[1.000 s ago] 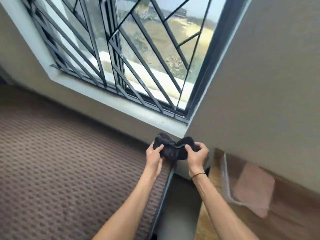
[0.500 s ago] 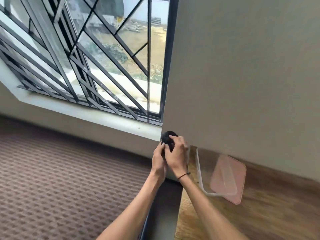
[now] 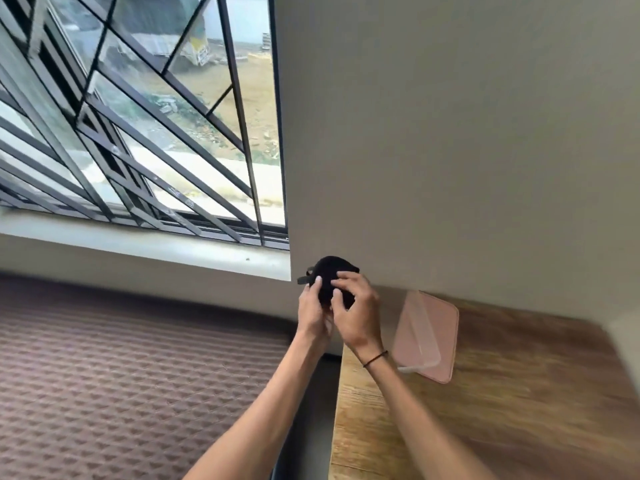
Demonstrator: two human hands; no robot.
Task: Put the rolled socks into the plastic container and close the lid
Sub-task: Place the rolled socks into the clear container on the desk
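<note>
A black rolled sock bundle (image 3: 330,275) is held up in the air in front of the wall, between both hands. My left hand (image 3: 311,310) grips its left side and my right hand (image 3: 356,311) covers its front, fingers curled over the fabric. A small dark strip sticks out at the bundle's left. To the right, on the wooden table, stands a clear plastic container (image 3: 420,342) with a pink lid (image 3: 440,334) lying under or behind it; my right wrist hides its left edge.
The wooden table (image 3: 519,410) fills the lower right against a plain wall (image 3: 450,133). A brown patterned bed cover (image 3: 121,382) spreads at lower left. A barred window (image 3: 138,133) with a sill sits above it. A dark gap separates bed and table.
The sock was spread wide between my hands a second ago; now it is bunched into a compact ball. The view has swung right, bringing the container and table closer to centre.
</note>
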